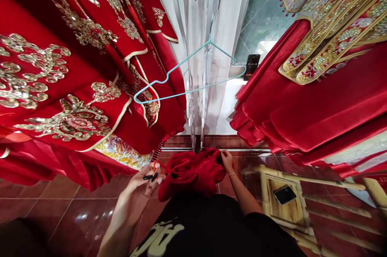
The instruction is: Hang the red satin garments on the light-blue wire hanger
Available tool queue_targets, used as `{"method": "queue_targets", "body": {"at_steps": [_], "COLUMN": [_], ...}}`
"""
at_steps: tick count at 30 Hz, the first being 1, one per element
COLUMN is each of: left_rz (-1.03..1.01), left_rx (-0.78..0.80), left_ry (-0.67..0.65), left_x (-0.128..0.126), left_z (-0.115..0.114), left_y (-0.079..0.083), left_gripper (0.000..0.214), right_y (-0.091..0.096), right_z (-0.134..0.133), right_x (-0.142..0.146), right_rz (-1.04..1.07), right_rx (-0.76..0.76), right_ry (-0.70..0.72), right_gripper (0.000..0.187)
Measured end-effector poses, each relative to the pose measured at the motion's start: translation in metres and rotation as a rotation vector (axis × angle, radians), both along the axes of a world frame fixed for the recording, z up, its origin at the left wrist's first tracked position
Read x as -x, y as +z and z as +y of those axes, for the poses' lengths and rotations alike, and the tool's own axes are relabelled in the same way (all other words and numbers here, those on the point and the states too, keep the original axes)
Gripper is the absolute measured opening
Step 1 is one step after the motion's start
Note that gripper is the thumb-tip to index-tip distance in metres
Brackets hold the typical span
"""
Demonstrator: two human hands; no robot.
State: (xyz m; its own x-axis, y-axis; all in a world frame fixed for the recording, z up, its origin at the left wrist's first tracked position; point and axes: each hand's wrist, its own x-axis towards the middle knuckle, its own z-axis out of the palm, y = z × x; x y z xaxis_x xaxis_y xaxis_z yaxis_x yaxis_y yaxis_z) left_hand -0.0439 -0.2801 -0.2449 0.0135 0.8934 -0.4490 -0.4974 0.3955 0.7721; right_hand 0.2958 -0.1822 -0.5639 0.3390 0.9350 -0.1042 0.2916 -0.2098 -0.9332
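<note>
A bunched red cloth (190,174) hangs in front of my chest, held between both hands. My left hand (145,180) is closed on its left edge, with a red cord or strap looped by the fingers. My right hand (227,161) pinches the cloth's upper right edge, a thin bracelet on the wrist. Above the cloth an empty light-blue wire hanger (187,75) hangs in front of a white curtain (199,27).
Red garments with gold embroidery (69,67) hang at the left, and more red garments (320,71) at the right. A phone (251,66) leans on the window ledge. A bamboo stool (281,196) with a dark phone (284,195) on it stands on the tiled floor at the right.
</note>
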Motion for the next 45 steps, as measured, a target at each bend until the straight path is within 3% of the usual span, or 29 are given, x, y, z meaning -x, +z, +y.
{"method": "queue_targets", "body": {"at_steps": [6, 11, 14, 16, 20, 22, 24, 27, 30, 34, 40, 45], "left_rz": [0.002, 0.022, 0.055, 0.085, 0.144, 0.165, 0.173, 0.158, 0.109, 0.052, 0.078, 0.073], "left_rx": [0.107, 0.107, 0.013, -0.068, -0.173, -0.211, -0.222, -0.227, -0.225, -0.214, -0.268, -0.383], "left_ry": [0.283, 0.275, 0.28, 0.297, 0.295, 0.297, 0.31, 0.36, 0.408, 0.46, 0.43, 0.408], "left_x": [-0.003, 0.002, 0.01, 0.015, 0.019, 0.019, 0.021, 0.027, 0.034, 0.032, 0.018, 0.017], "left_z": [0.014, 0.019, 0.021, 0.024, 0.03, 0.031, 0.028, 0.022, 0.017, 0.016, 0.02, 0.044], "left_y": [0.014, 0.019, 0.022, 0.027, 0.041, 0.046, 0.05, 0.056, 0.06, 0.066, 0.078, 0.09], "left_gripper": [0.022, 0.027, 0.033, 0.03, 0.025, 0.025, 0.025, 0.025, 0.032, 0.032, 0.03, 0.035], "right_y": [0.023, 0.057, 0.086, 0.112, 0.183, 0.223, 0.257, 0.292, 0.314, 0.345, 0.396, 0.43], "right_z": [-0.004, 0.003, 0.011, 0.019, 0.047, 0.067, 0.092, 0.131, 0.167, 0.193, 0.176, 0.16], "right_x": [0.0, 0.002, -0.01, -0.024, -0.057, -0.071, -0.084, -0.104, -0.123, -0.132, -0.115, -0.099], "right_rz": [0.307, 0.441, 0.505, 0.422, -0.065, -0.205, -0.226, -0.051, 0.115, 0.127, -0.038, -0.278], "right_rx": [-0.125, -0.18, -0.226, -0.296, -0.527, -0.649, -0.742, -0.822, -0.802, -0.642, -0.557, -0.451], "right_ry": [-0.086, -0.059, -0.019, 0.015, 0.197, 0.139, 0.021, 0.01, 0.106, 0.343, 0.535, 0.739], "right_gripper": [0.031, 0.03, 0.042, 0.045, 0.035, 0.036, 0.039, 0.052, 0.063, 0.068, 0.059, 0.042]}}
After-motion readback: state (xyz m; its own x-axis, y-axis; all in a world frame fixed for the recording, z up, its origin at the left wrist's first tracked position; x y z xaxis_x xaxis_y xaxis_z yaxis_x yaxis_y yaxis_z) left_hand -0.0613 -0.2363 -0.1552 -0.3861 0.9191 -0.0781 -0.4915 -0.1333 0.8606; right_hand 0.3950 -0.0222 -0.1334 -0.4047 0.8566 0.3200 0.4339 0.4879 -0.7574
